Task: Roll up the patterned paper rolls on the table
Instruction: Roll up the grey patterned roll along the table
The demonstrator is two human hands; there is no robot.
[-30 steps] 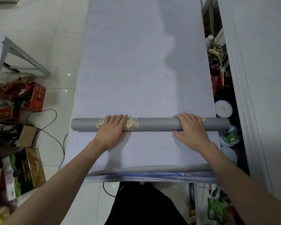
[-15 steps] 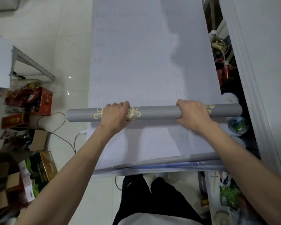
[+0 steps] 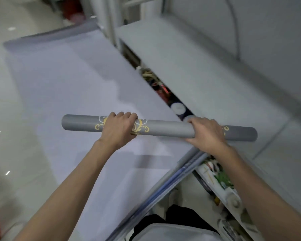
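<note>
A grey paper roll [image 3: 165, 127] with gold and white scroll ornaments is rolled into a long tube and held level above the table. My left hand [image 3: 118, 130] grips it left of its middle, fingers curled over the top. My right hand [image 3: 207, 133] grips it nearer the right end. The roll's right end sticks out past the table's edge, over the white ledge [image 3: 189, 70]. Below the roll lies the pale lilac sheet [image 3: 73, 87] that covers the long table, flat and unrolled. The frame is blurred by head motion.
A dark gap [image 3: 163, 91] between table and ledge holds tins and clutter. Further rolled sheets [image 3: 184, 169] lie along the table's near edge. A metal post [image 3: 111, 21] stands at the far right corner. Glossy floor tiles [image 3: 0, 105] lie to the left.
Both hands have lifted the finished roll off the sheet and carried it to the right. The camera has swung right, so the table now runs diagonally.
</note>
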